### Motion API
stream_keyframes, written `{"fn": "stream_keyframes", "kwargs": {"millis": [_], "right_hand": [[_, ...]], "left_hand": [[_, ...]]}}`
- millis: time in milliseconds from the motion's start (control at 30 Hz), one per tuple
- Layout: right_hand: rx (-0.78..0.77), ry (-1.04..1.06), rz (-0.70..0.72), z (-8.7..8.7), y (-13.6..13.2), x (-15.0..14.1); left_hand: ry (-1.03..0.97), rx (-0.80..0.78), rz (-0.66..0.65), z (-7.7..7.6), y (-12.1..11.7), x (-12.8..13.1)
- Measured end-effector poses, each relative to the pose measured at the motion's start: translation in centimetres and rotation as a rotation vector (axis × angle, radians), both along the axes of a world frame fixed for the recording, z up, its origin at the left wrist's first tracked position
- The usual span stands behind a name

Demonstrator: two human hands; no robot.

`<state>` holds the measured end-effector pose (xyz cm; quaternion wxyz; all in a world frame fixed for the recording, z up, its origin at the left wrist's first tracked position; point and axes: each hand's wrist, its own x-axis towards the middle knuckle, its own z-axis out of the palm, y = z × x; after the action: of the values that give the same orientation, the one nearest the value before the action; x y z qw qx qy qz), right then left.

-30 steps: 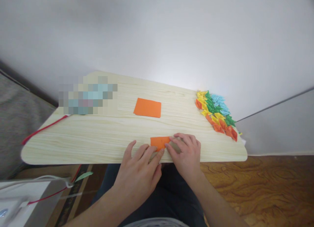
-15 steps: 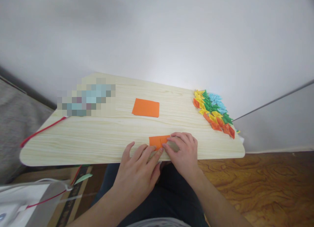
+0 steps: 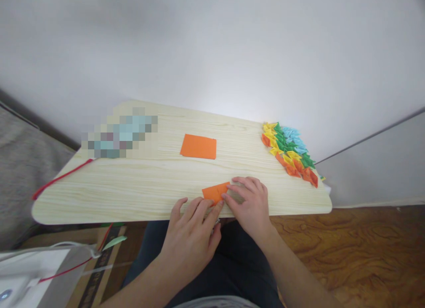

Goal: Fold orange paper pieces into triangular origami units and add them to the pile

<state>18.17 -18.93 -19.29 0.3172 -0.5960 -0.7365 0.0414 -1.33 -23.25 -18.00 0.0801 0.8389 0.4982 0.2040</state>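
On the near edge of the table, a small folded piece of orange paper (image 3: 215, 191) lies slanted between my hands, its right end farther from me. My left hand (image 3: 192, 228) has its fingers spread, with the fingertips holding down the paper's near edge and the thumb low over the table edge. My right hand (image 3: 250, 201) pinches the paper's right end between thumb and index finger, its other fingers curved above. The fingers cover part of the near edge and right end. Farther back lies a stack of orange paper sheets (image 3: 198, 146).
Several folded paper pieces in yellow, green, blue and orange (image 3: 288, 148) lie in rows at the table's right end. A pixelated object (image 3: 122, 133) is at the left, beside a red cord (image 3: 63, 177). A white wall (image 3: 212, 55) rises behind the table (image 3: 133, 184).
The orange paper in my hands has turned counterclockwise, with its left end closer to me. My left hand has shifted slightly right; both hands stay on the paper.
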Motion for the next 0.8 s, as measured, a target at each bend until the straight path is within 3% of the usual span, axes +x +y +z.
{"fn": "stream_keyframes", "kwargs": {"millis": [233, 400, 800], "right_hand": [[0.023, 0.005, 0.011, -0.5, -0.1, 0.3], [-0.001, 0.074, 0.145, -0.6, 0.4, 0.7], [-0.098, 0.062, 0.291, 0.7, 0.9, 0.9]], "left_hand": [[-0.012, 0.017, -0.026, -0.3, 0.3, -0.3], [-0.102, 0.02, -0.096, -0.5, 0.9, -1.4], [-0.123, 0.031, -0.231, 0.2, 4.8, -3.6]]}}
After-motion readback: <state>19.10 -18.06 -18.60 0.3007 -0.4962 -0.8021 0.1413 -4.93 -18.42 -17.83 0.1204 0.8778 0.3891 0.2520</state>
